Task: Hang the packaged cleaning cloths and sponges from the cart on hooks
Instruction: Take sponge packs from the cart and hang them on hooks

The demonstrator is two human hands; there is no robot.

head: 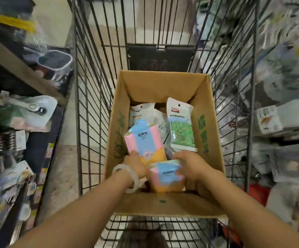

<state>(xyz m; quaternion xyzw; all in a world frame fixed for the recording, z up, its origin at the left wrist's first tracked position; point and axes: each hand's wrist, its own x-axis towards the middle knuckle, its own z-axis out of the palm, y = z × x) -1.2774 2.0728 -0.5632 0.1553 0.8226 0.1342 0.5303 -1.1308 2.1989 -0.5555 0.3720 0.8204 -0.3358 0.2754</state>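
A cardboard box [163,83] sits inside a wire shopping cart [91,104]. In the box lie a pink, blue and orange cloth pack [141,140], a green-patterned pack with a white header [180,126], and a pale pack [138,111] at the back. Nearest me, a second pink, blue and orange pack [166,176] is between both hands. My right hand [189,163] grips its right side. My left hand [136,163], with a pale bangle at the wrist, reaches down at its left edge; its fingers are hidden behind the packs.
Shelves with packaged goods [25,113] run along the left. Racks of hanging packaged goods [279,113] fill the right, blurred. The cart's wire walls rise around the box. Tiled floor [63,167] shows between cart and left shelf.
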